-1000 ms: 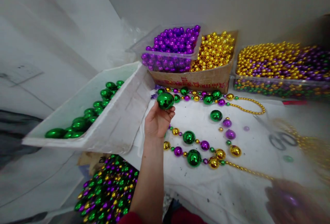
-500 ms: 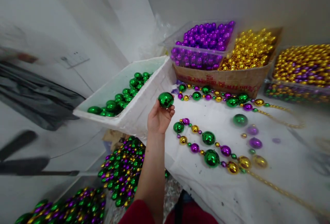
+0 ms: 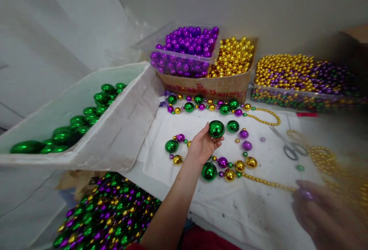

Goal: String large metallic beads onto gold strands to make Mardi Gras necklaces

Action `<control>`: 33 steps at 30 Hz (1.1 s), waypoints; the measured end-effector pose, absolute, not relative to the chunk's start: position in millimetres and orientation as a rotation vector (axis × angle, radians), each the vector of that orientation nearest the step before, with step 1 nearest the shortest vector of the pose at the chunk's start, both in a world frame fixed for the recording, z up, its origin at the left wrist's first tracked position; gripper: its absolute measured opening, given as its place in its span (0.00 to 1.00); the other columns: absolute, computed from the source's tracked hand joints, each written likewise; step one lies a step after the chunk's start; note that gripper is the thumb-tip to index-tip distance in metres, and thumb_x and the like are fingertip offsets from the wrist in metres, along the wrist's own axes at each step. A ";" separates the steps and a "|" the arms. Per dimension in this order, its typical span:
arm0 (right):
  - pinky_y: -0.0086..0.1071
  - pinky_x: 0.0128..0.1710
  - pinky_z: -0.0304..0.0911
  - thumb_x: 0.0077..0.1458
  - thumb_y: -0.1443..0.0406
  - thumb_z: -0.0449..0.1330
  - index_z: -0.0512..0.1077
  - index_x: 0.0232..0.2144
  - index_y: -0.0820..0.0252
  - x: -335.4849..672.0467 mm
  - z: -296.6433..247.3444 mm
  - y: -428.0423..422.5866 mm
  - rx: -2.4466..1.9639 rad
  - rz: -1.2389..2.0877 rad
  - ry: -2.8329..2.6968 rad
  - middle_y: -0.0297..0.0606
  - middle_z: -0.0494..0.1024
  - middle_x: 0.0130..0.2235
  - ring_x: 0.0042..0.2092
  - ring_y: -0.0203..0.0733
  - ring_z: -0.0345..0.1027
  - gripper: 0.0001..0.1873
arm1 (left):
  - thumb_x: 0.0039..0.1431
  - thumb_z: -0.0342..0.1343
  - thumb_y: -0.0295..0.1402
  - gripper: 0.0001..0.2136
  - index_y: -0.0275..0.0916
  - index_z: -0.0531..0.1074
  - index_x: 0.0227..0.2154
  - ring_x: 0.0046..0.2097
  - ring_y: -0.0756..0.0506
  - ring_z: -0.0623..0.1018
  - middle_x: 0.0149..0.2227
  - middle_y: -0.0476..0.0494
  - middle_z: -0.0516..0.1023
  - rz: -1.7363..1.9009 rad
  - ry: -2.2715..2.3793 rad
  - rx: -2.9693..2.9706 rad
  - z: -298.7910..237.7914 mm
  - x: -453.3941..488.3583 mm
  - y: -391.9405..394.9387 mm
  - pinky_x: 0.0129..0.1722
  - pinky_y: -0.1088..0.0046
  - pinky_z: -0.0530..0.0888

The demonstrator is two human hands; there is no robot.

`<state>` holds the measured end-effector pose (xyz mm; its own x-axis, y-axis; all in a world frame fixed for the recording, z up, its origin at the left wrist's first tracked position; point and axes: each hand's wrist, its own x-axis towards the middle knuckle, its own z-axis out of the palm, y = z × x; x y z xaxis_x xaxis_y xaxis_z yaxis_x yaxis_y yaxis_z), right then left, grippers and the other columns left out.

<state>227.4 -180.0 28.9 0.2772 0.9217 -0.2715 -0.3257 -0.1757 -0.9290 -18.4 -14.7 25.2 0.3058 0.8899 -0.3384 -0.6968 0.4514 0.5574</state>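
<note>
From left to right, we see the bin (image 3: 123, 127) of green balls (image 3: 77, 121), the left hand (image 3: 202, 148) pinching a green ball (image 3: 216, 129) above the desk (image 3: 258, 211), the gold strand (image 3: 268, 183), the scissors (image 3: 288, 142), and the right hand (image 3: 319, 208) beside a purple bead (image 3: 307, 194), its grip too blurred for us to tell.

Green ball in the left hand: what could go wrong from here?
1. The green ball is held at the fingers of the left hand, not enclosed; round and shiny, it might slip and roll off.
2. A second green ball lies just to its right in the view and could get knocked.
3. The left hand covers part of the bead strand from view, so a low move might snag or shift it.
</note>
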 end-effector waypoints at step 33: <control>0.23 0.17 0.58 0.40 0.58 0.71 0.77 0.41 0.56 229.6 15.2 -180.6 -1.544 1.193 -0.485 0.36 0.72 0.31 0.24 0.32 0.57 0.23 | 0.53 0.57 0.40 0.20 0.43 0.69 0.50 0.45 0.40 0.73 0.48 0.40 0.72 0.677 1.303 1.899 -3.0 -10.7 -12.5 0.49 0.62 0.66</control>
<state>229.6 -180.6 15.2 0.4155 0.8009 -0.4313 -0.2726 -0.3427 -0.8990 -10.7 -12.5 -3.0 0.3497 0.9366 0.0207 0.5560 -0.2253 0.8001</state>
